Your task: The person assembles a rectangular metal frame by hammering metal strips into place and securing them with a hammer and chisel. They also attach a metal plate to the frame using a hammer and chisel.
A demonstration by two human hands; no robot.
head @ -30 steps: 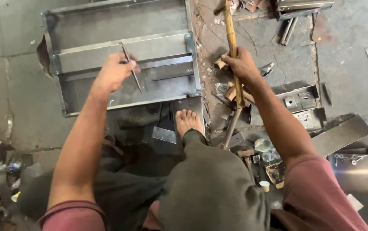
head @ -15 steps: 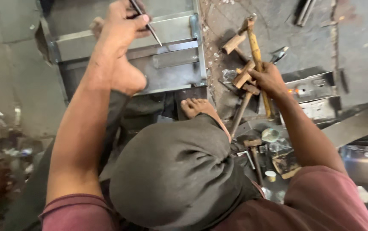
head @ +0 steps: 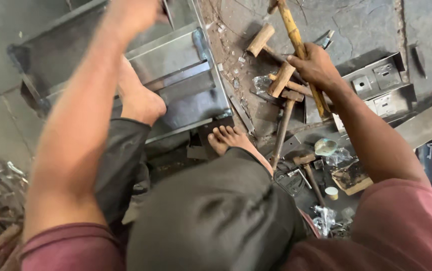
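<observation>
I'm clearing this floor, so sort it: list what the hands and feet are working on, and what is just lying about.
In use:
right hand gripping the wooden handle
left hand raised over the sheet-metal box
foot resting on that box

Lying about:
spare hammer
short wooden peg
punched metal bracket
small white cap

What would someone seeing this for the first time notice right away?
Most likely the right hand, upper right, gripped around a long wooden handle above a scatter of hammers and wood pieces on the floor. Next, the left arm stretching to the top edge, where the left hand is partly cut off, over a grey sheet-metal box. A bare foot rests on that box, and another sits just below it.
</observation>
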